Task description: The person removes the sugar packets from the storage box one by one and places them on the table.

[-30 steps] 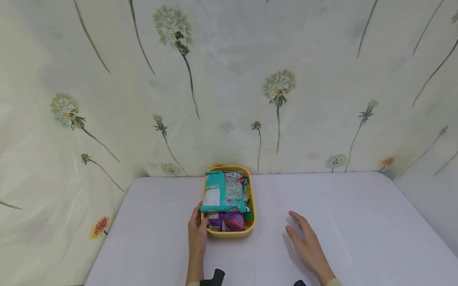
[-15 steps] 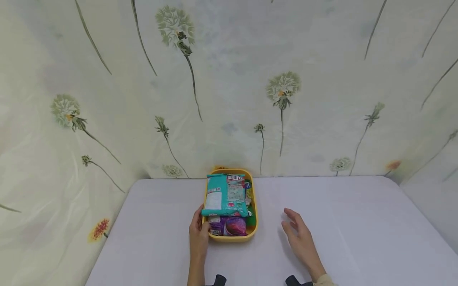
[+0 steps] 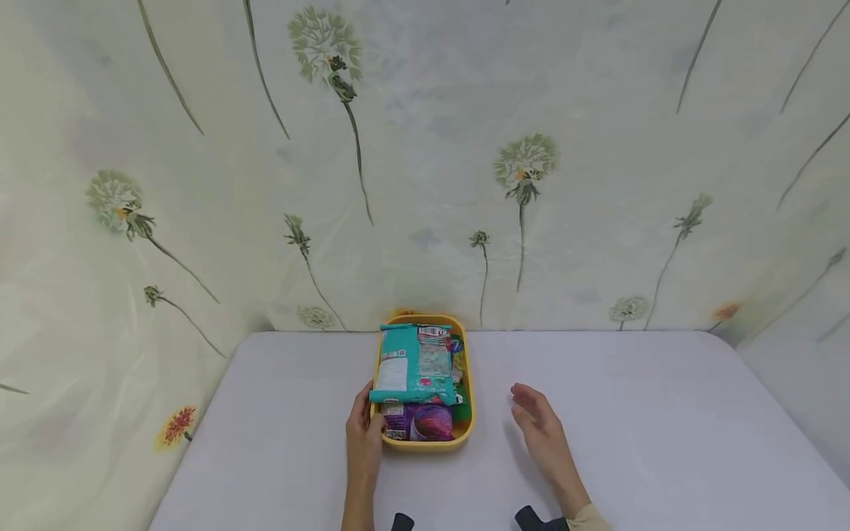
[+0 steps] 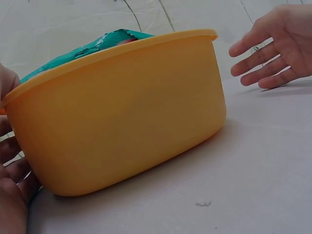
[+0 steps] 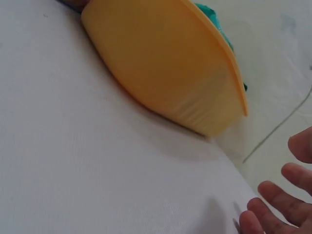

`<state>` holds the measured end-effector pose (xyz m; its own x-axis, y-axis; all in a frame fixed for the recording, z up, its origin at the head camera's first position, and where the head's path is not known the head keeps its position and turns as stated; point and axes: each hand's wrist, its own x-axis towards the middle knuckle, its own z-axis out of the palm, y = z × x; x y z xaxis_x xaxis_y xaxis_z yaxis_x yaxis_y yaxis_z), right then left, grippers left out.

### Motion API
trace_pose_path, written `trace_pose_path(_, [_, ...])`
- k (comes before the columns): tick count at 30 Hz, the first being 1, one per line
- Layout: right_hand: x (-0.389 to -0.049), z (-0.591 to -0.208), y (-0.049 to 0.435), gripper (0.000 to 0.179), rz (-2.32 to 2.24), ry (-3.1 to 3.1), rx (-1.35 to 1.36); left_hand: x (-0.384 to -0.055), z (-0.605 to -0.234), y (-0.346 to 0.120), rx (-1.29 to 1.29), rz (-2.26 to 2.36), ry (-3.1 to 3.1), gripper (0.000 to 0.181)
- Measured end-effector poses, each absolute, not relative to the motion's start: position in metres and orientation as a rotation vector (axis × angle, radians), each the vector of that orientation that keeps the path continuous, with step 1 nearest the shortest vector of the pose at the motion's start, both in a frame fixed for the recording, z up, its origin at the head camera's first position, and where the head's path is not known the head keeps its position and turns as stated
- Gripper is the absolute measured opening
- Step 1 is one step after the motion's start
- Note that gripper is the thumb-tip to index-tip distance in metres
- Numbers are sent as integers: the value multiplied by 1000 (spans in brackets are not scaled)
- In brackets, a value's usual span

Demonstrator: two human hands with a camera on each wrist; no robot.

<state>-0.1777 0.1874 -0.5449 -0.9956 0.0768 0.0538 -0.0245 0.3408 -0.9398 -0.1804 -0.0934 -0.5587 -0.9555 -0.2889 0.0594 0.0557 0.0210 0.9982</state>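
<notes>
A yellow plastic tub [image 3: 469,413] stands on the table, full of snack packets. Across its top lies a teal snack packet [image 3: 401,361]; a purple packet [image 3: 425,422] sits in front of it, with green and yellow wrappers along the right side. My left hand [image 3: 364,442] grips the tub's left wall, thumb over the rim and fingers outside, as the left wrist view also shows. To the right of the tub, my right hand [image 3: 546,439] hovers above the table, holding nothing. Its fingers [image 5: 280,200] are spread and relaxed, apart from the tub in the right wrist view.
The table has a white cover [image 3: 631,428] and its far edge meets a floral curtain [image 3: 425,184] just behind the tub. Black wrist mounts [image 3: 531,518] show at the bottom of the head view.
My right hand has moved left, closer to the tub. The left hand keeps its grip on the tub. The head view has shifted slightly.
</notes>
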Motion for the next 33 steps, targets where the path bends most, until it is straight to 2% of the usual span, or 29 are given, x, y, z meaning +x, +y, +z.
trace_pose_path(14, [-185, -534, 166, 44, 1896, -2403, -67, -181, -562, -96, 236, -2003, -2060, 60])
trace_pose_path(33, [-192, -512, 142, 48, 2154, -2245, 118, -183, -563, -95, 244, -1987, -2079, 60])
